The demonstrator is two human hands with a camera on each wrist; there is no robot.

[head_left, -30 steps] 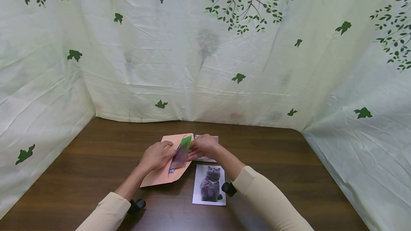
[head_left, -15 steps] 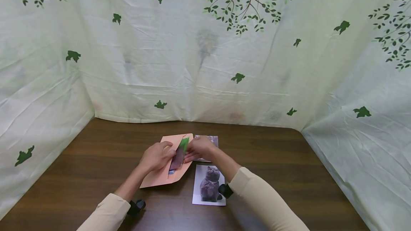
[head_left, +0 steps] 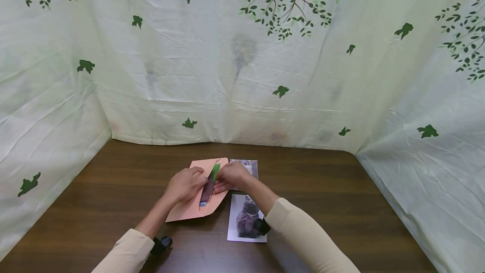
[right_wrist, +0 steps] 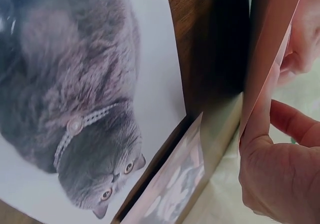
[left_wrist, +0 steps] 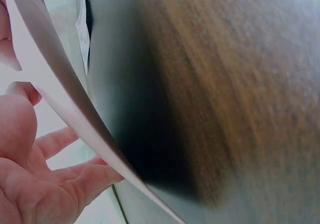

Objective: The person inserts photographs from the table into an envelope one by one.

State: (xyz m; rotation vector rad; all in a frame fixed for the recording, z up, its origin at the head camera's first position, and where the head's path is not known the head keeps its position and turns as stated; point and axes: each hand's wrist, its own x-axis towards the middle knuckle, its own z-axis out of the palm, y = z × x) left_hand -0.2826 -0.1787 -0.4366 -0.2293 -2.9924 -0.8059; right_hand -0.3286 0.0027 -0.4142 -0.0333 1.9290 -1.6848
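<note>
A peach envelope (head_left: 185, 211) is tilted over the table, with a green and purple picture card (head_left: 207, 188) partly inside its opening. My left hand (head_left: 186, 185) grips the envelope's left part, thumb by the opening. At the opening's right side my right hand (head_left: 232, 176) pinches the card's edge, its fingertips partly hidden. In the left wrist view the envelope (left_wrist: 75, 101) stands edge-on beside my left hand (left_wrist: 47, 184). The right wrist view shows my right hand (right_wrist: 282, 176) against the envelope (right_wrist: 270, 49).
A cat photo (head_left: 246, 222) lies on the brown table (head_left: 322, 205) below my right forearm, partly covered by the wrist camera. Another photo (head_left: 251, 167) lies behind my right hand. A white curtain (head_left: 170, 75) with green leaf prints hangs around the table.
My right hand has moved left over the envelope, and less of the green and purple card shows. The right wrist camera now covers part of the cat photo. My left hand has stayed in place.
</note>
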